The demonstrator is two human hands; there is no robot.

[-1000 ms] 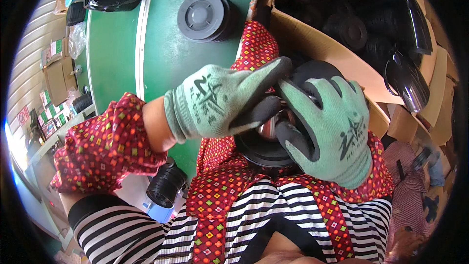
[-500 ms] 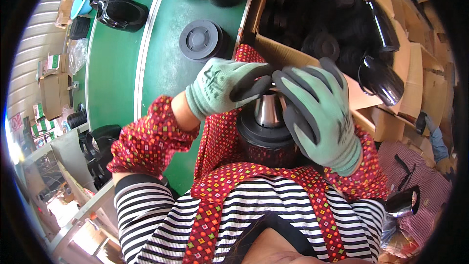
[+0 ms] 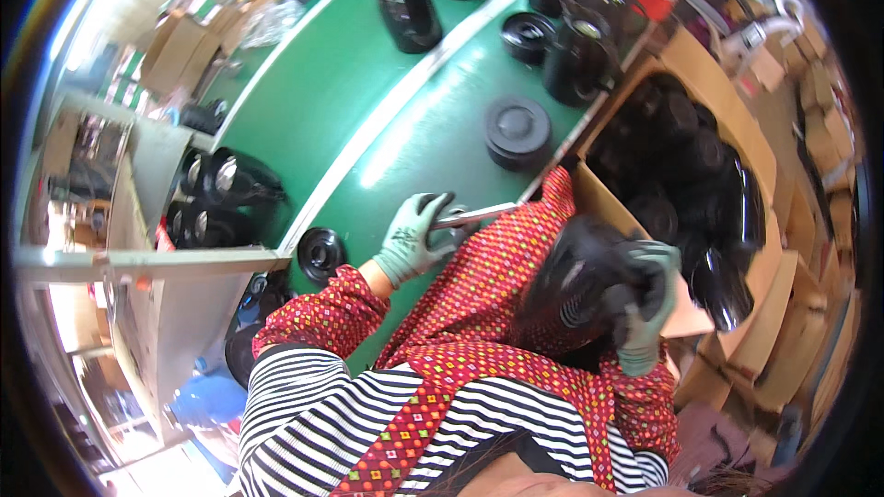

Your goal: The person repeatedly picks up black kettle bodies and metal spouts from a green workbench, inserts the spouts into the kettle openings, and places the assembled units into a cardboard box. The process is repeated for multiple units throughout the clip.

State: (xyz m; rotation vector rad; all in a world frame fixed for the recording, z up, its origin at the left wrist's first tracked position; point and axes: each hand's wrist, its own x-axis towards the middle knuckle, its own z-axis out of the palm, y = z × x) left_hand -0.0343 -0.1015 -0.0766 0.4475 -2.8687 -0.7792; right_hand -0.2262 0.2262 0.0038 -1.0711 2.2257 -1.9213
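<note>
My left hand (image 3: pixel 416 237), in a grey-green glove with a black palm, reaches out over the near edge of the green belt (image 3: pixel 368 120) and closes around a small shiny metal part (image 3: pixel 458 219). My right hand (image 3: pixel 642 304), gloved the same way, grips a round black housing (image 3: pixel 575 283) held over my lap, blurred by motion. A red patterned apron (image 3: pixel 479 313) covers my lap under both hands.
A cardboard box (image 3: pixel 709 92) full of black parts stands to the right. On the belt lie a black round lid (image 3: pixel 517 132) and several black housings (image 3: pixel 405 2) farther off. A black ring (image 3: pixel 321 253) sits at the belt's near edge. Metal shelving (image 3: pixel 138 262) stands left.
My hands were together on the black housing; they have separated. The left hand went out to the belt edge, while the right carried the housing to the right.
</note>
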